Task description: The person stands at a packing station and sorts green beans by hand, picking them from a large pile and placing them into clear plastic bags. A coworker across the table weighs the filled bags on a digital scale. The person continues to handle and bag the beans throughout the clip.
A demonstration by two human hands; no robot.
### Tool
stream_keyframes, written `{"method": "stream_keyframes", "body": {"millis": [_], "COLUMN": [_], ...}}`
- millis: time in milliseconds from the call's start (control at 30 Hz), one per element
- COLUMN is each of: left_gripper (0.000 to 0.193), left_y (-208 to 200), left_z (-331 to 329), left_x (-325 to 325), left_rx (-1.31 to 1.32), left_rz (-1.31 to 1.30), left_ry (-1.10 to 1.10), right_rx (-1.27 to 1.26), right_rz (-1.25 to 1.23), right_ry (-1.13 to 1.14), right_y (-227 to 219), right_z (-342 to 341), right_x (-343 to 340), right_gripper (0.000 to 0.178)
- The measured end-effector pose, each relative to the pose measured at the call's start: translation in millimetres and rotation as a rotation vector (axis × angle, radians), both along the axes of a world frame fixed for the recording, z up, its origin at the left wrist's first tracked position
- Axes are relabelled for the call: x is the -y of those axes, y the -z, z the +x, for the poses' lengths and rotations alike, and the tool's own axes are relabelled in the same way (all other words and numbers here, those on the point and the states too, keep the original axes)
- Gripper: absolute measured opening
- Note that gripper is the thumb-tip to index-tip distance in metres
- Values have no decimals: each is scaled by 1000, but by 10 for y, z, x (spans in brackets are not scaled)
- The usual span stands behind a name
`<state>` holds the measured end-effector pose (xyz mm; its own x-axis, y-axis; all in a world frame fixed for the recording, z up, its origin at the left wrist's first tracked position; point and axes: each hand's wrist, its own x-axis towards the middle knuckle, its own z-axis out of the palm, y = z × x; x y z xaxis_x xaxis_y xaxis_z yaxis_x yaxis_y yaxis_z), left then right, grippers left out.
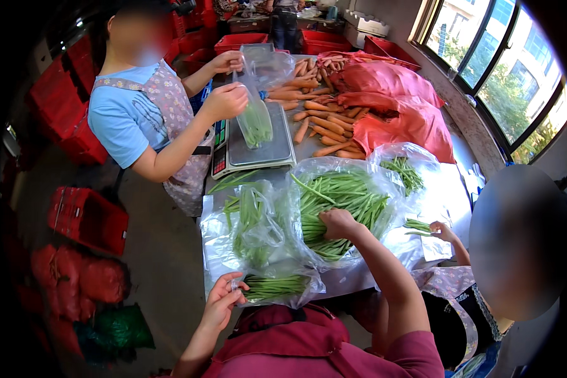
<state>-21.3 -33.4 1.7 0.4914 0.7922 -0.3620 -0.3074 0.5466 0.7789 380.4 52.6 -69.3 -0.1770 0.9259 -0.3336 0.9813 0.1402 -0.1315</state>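
Observation:
My left hand [223, 300] is at the table's near edge, its fingers curled at the mouth of a small clear plastic bag [307, 291]. Green beans [274, 286] lie lengthwise inside that bag. Further in, my right hand [338, 224] presses down into a big heap of green beans [353, 195], fingers closed and partly hidden among them. A large open clear plastic bag [394, 217] surrounds the heap. Left of it, another clear bag of green beans [251, 220] lies on the table, some beans poking out at its far end.
Across the table a co-worker holds a bag of green beans [256, 125] over a scale [283, 148]. Carrots [331, 123] and red mesh sacks [400, 120] cover the far right. At right, another person's hand [444, 232] holds some beans. Red crates [94, 217] stand on the floor.

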Motion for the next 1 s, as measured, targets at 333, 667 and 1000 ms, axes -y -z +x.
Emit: {"method": "stream_keyframes", "body": {"millis": [333,667,1000], "left_gripper": [39,37,37], "left_y": [12,-21,19], "left_z": [-45,-35,7], "left_x": [-9,-3,-18], "left_rx": [7,18,15], "left_rz": [26,8,4], "left_ry": [-1,9,20], "right_rx": [-162,-752,-2128], "right_rz": [20,-59,-181], "right_ry": [213,435,572], "right_y": [-636,-1145,-478], "right_z": [258,441,515], "right_x": [58,122,256], "right_gripper": [39,37,41]}}
